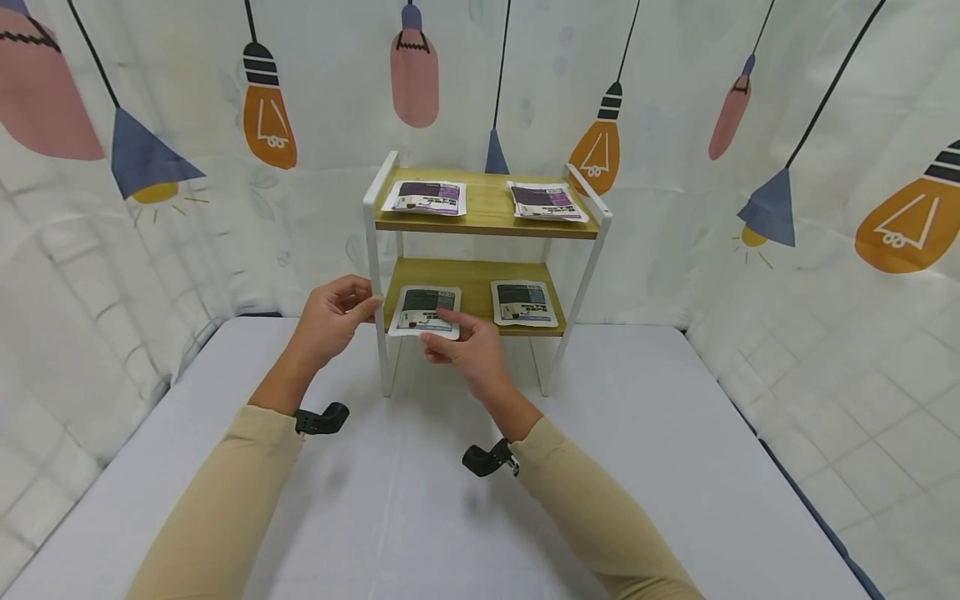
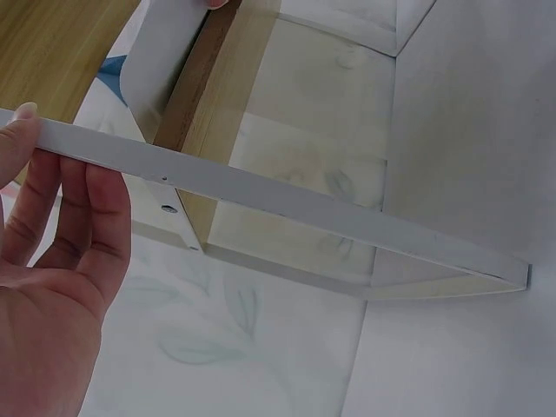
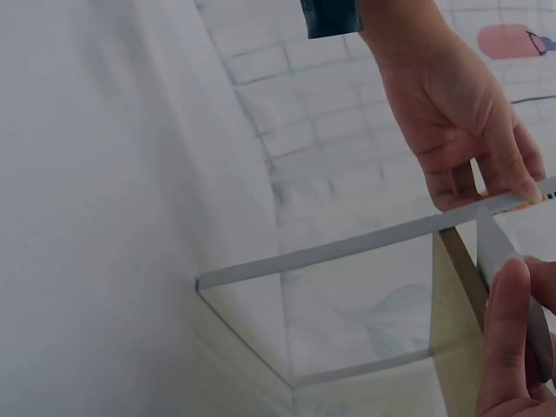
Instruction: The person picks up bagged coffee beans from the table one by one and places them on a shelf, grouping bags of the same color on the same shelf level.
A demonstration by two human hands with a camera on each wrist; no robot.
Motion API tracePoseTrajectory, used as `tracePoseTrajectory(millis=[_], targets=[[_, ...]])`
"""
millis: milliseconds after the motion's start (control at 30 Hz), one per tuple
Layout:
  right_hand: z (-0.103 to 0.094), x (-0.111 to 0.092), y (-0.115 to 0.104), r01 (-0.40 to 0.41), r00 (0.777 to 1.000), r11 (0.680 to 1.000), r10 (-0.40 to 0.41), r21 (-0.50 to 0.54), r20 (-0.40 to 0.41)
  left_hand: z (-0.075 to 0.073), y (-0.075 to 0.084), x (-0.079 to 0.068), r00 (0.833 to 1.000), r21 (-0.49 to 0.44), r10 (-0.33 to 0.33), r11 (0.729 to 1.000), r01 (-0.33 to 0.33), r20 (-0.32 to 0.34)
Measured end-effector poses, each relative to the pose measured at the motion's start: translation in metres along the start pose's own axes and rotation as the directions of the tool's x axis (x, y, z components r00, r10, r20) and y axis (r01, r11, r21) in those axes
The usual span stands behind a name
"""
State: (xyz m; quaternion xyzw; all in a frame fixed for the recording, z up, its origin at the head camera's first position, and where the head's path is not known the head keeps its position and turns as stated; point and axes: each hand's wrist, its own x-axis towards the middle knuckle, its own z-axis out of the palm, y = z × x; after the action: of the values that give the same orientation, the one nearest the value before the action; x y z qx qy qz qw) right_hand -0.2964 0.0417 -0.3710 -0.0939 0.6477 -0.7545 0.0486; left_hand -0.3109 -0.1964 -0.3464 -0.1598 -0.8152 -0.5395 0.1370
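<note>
A small white two-tier shelf rack (image 1: 589, 279) with wooden boards stands on the table. My left hand (image 1: 330, 321) pinches its front left post (image 2: 261, 195) between thumb and fingers, near the lower board (image 1: 476, 272). At the front left of that board is a flat dark-and-white packet (image 1: 411, 312), its near edge sticking out past the board. My right hand (image 1: 480, 354) pinches this packet at its right side, thumb in front and a finger over its printed face. In the right wrist view the packet is seen nearly edge-on.
A similar packet (image 1: 523, 303) lies on the lower board's right. Two groups of purple-and-white packets, left (image 1: 427, 198) and right (image 1: 547, 202), lie on the upper board (image 1: 487, 193). A lamp-patterned curtain (image 1: 330, 208) hangs behind the white-covered table (image 1: 390, 500).
</note>
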Motion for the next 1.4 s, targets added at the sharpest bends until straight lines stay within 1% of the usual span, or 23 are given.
tracePoseTrajectory(millis=[233, 467, 900, 1167, 1400], targets=[[0.0031, 0.0018, 0.0024, 0.025, 0.999, 1.0, -0.024, 0.013, -0.034, 0.0001, -0.0026, 0.0008, 1.0, -0.018, 0.023, 1.0, -0.023, 0.002], [0.0053, 0.0034, 0.0008, 0.045, 0.998, 0.999, -0.044, 0.018, -0.053, 0.0006, -0.003, 0.0013, 1.0, -0.018, 0.025, 1.0, -0.025, 0.001], [0.0033, 0.0046, -0.0012, 0.022, 0.999, 0.999, -0.021, 0.026, -0.035, 0.0001, -0.0001, 0.0003, 1.0, 0.009, 0.007, 1.0, -0.007, 0.003], [0.0015, 0.005, -0.0015, 0.007, 0.999, 1.0, -0.007, 0.013, -0.034, 0.0015, -0.0027, 0.0012, 1.0, 0.005, 0.025, 1.0, -0.025, -0.007], [-0.0014, 0.004, -0.0015, 0.024, 0.999, 1.0, -0.024, -0.019, -0.04, 0.0003, -0.0007, 0.0003, 1.0, 0.011, 0.006, 1.0, -0.006, 0.004]])
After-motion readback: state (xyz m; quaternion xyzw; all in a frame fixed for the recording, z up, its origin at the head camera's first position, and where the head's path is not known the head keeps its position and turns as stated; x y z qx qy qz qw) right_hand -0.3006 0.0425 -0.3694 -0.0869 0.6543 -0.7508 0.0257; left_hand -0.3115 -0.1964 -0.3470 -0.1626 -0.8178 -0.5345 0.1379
